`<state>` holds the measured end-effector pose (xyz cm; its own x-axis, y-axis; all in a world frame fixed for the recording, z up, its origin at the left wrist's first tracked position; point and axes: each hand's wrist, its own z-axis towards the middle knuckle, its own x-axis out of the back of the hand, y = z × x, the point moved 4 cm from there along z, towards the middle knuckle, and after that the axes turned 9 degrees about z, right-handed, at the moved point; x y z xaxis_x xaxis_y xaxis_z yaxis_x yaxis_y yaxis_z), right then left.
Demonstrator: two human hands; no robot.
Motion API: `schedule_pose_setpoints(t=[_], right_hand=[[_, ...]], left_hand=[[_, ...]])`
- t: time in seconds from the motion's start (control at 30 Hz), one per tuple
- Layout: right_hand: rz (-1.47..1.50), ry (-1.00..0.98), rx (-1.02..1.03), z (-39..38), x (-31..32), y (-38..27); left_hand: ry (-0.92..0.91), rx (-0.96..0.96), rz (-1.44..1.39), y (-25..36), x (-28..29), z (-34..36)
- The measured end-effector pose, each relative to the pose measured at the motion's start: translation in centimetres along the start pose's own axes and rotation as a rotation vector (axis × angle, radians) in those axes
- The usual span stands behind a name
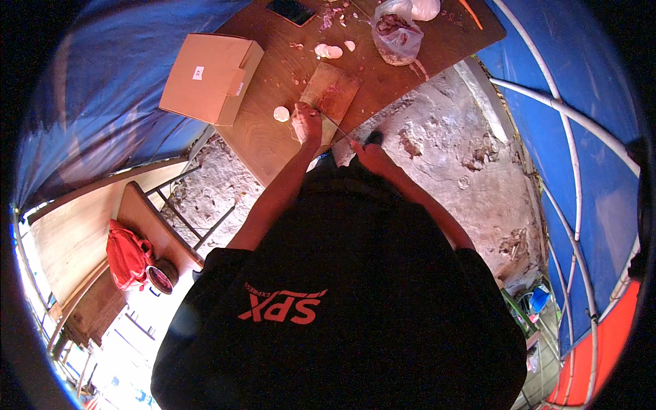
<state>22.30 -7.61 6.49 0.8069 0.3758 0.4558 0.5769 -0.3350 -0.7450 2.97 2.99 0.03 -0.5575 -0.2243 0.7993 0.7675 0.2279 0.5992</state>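
Note:
A wooden cutting board [335, 89] lies on the brown table, with reddish bits scattered over its surface. On its near end my left hand [307, 124] is closed, its fingers curled down; whatever they hold is hidden. My right hand [373, 158] grips a knife [337, 128] near the table's edge, and the thin blade reaches toward the fingers of my left hand. Just left of that hand sits a pale round piece [281, 114]. Beyond the board lie several pale, rounded pieces [329, 51] and small reddish peelings [333, 16].
A closed brown cardboard box [205, 78] stands on the table's left side. At the far side are a dark phone [292, 11] and a clear plastic bag [396, 37] with reddish contents. A red bag [128, 256] rests on a bench at the left; blue tarps [594, 150] hang around.

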Motion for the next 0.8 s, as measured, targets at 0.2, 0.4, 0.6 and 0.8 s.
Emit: schedule_pose_setpoints(t=[0.2, 0.4, 0.6, 0.8], right_hand=[[-0.137, -0.099, -0.102, -1.6, 0.4, 0.4], [-0.246, -0.106, -0.005, 0.5, -0.4, 1.8], [-0.508, -0.045, 0.496, 4.7, -3.3, 2.2], [-0.456, 0.007, 0.518, 6.5, -3.8, 2.0]], left_hand=[[-0.008, 0.057, -0.058, 0.5, 0.6, -0.1], [0.010, 0.037, -0.001, 0.7, 0.9, -0.1], [-0.016, 0.001, -0.011, 0.2, 0.6, 0.1], [-0.047, 0.076, 0.002, 0.6, 0.9, -0.1]])
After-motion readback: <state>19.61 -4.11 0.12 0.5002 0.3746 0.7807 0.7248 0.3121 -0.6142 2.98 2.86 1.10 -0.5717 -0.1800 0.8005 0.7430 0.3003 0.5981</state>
